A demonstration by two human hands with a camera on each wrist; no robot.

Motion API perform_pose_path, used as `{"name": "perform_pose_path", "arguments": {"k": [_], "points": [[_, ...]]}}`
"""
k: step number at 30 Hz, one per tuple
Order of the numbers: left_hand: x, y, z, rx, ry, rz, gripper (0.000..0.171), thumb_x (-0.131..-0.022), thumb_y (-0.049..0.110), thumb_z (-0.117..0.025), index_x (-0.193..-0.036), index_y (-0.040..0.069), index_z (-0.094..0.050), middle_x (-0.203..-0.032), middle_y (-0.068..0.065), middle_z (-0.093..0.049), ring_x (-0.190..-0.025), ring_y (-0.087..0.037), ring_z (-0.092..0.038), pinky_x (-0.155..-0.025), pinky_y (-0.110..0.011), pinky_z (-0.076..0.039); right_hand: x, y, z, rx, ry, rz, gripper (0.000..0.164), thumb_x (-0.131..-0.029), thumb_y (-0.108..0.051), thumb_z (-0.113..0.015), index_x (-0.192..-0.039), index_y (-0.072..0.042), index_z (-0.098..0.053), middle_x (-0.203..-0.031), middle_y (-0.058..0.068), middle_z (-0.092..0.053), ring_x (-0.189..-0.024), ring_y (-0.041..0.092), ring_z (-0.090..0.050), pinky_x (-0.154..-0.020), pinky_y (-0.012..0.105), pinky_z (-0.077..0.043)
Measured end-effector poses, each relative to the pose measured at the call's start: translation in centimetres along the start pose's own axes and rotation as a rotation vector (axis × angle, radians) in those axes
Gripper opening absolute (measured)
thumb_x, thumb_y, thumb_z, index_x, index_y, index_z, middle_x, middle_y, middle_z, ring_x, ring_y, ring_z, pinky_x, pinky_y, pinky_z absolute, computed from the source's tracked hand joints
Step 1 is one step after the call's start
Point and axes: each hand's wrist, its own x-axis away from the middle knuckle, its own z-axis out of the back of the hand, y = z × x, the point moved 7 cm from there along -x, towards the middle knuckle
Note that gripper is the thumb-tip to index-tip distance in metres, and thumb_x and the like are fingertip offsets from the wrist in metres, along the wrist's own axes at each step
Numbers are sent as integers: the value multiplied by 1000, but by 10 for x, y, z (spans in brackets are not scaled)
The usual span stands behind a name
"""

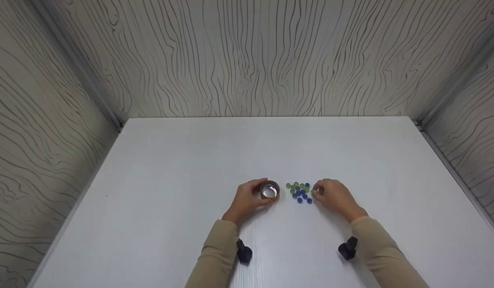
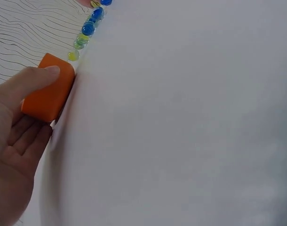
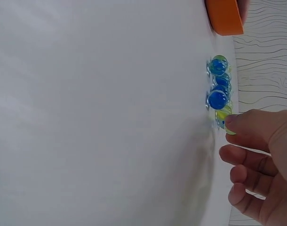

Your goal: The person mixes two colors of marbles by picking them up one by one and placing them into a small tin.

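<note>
My left hand (image 1: 247,199) grips a small round cup (image 2: 50,89), orange outside and shiny metallic inside, thumb on one side and fingers on the other. The cup stands upright on the white table, its opening facing up in the head view. Just right of it lies a cluster of glass marbles, some blue (image 3: 218,99) and some yellow-green (image 1: 288,185). At the cluster's right edge, my right hand (image 1: 334,196) pinches a yellow-green marble (image 3: 230,132) between thumb and index finger. In the right wrist view the thumb hides part of this marble; the other fingers are loosely curled.
The white table (image 1: 183,160) runs back to a wall (image 1: 247,60) with a wood-grain pattern, and similar walls flank it. A dark camera mount sits at each wrist, on the left (image 1: 244,253) and on the right (image 1: 348,249).
</note>
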Motion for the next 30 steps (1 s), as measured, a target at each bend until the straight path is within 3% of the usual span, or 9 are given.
{"name": "perform_pose_path", "arguments": {"k": [16,22,30], "points": [[0,-1,-3,18,28,4,66,-74,13,-82,-134,3,-55,-133,-15,-62,-128,-29,-56,-112,-42,-44,0,-4,8,14,-9,9,17,-84,-11,-68,-97,-1,-71,-77,7,-64,-71,15,-52,-65,31,-46],[-1,0,-3,10,12,45,64,-74,13,-82,-132,5,-57,-132,-13,-63,-129,-28,-56,-114,-41,-43,-1,-7,12,8,1,25,16,-84,-10,-68,-96,-1,-71,-76,7,-64,-70,15,-52,-64,30,-45],[-1,1,-1,48,1,44,62,-72,12,-83,-129,3,-59,-128,-14,-65,-125,-28,-59,-110,-40,-46,-2,-17,11,10,19,34,14,-84,-11,-70,-95,-3,-72,-75,5,-63,-68,13,-50,-62,27,-43]]}}
